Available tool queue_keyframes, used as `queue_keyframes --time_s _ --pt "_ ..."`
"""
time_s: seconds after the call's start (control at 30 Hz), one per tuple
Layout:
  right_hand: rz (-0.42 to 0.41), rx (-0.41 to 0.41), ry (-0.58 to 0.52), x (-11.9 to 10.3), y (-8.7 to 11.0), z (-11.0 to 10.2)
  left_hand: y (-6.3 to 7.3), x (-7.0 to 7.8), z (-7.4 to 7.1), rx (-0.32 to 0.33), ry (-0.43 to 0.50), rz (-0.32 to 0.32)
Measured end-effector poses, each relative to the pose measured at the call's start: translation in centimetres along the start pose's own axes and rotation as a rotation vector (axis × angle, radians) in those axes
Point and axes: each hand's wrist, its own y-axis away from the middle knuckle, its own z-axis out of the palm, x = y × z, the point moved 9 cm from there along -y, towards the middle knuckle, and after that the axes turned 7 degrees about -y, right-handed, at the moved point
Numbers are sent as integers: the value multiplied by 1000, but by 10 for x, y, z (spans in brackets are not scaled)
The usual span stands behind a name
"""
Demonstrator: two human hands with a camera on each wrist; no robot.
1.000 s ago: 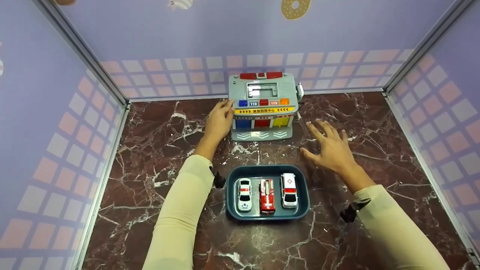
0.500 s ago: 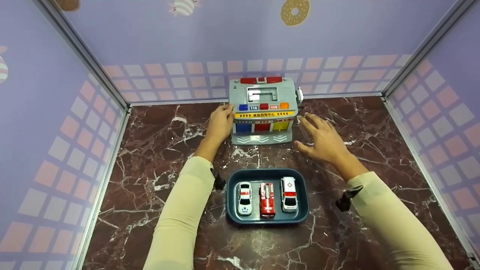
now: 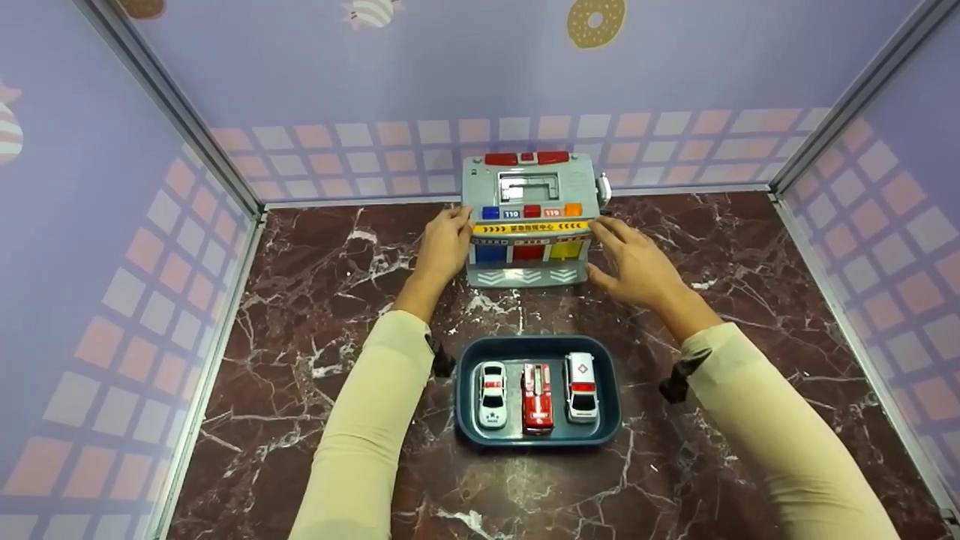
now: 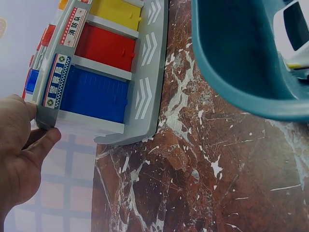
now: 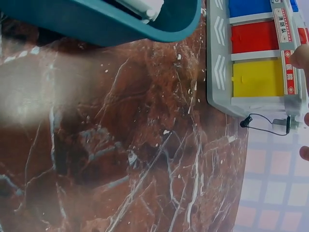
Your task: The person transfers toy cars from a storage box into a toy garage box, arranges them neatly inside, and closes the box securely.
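Note:
A grey toy garage (image 3: 529, 202) stands against the back wall, with blue, red and yellow doors and coloured buttons on its roof. My left hand (image 3: 444, 244) grips the garage's left roof edge; in the left wrist view its fingers (image 4: 46, 145) lie around the corner. At the right front corner, my right hand (image 3: 637, 262) has its fingers outstretched, close to the roof edge; contact is hard to tell. Nearer me, a dark teal tray (image 3: 538, 442) holds a white police car (image 3: 492, 395), a red fire engine (image 3: 537, 399) and a white ambulance (image 3: 581, 388).
The marbled tabletop (image 3: 330, 315) is bounded by lilac walls (image 3: 375, 82) at the back and both sides. A black cord (image 5: 263, 129) hangs at the garage's right side. Both forearms in pale sleeves pass on either side of the tray.
My right hand has moved left and inward to the garage's right front corner. The left hand stays at the left roof edge. The camera view has shifted slightly; tray and cars look unmoved.

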Motion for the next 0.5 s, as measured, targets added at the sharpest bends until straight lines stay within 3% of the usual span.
queue_keyframes --time_s 0.3,0.33,0.4,0.5 --pt "-16 25 -58 -3 -17 -1 0 0 0 -2 20 2" --pt "-12 24 -64 -3 -18 -1 -8 -13 13 16 38 15" --pt "-6 26 -72 -2 -20 0 -15 -23 24 12 38 14" --pt "-5 42 -84 -1 -23 1 -36 -50 53 43 1 17"
